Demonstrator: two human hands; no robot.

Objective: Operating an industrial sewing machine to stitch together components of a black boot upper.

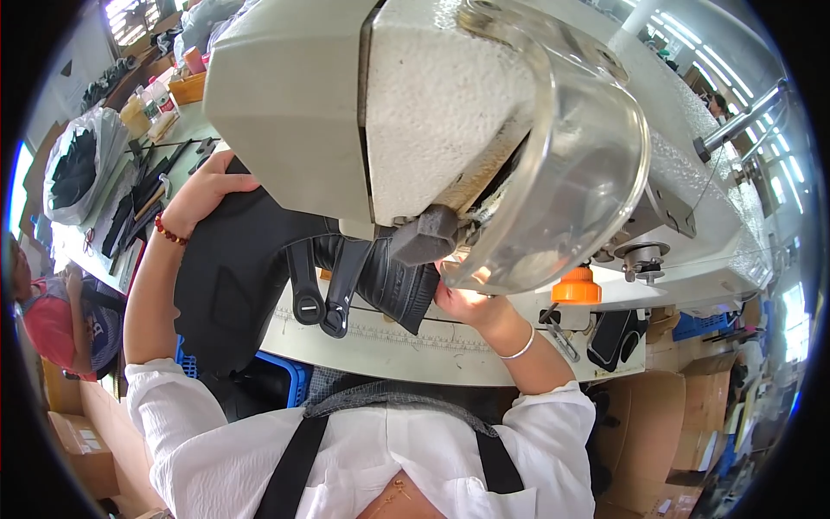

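Observation:
A black leather-like workpiece (226, 259) hangs over the table's near edge and runs beneath the head of a cream sewing machine (294, 112). My left hand (206, 195) grips its far left edge, thumb on top; the fingertips pass out of sight. Two black straps with rounded ends (322, 290) stick out from it toward me. To their right is a ribbed black section (398, 285), with my right hand (467, 303) closed at its right edge. The clear guard (571, 173) and bright light partly cover those fingers. The needle area is hidden.
An orange cap (577, 286) sits under the machine arm at right. Black-handled tools (616, 337) lie on the right of the table. Cutting tools, bottles (160, 95) and a plastic bag (82, 164) fill the left table. A blue crate (296, 381) stands below; another person (60, 320) sits left.

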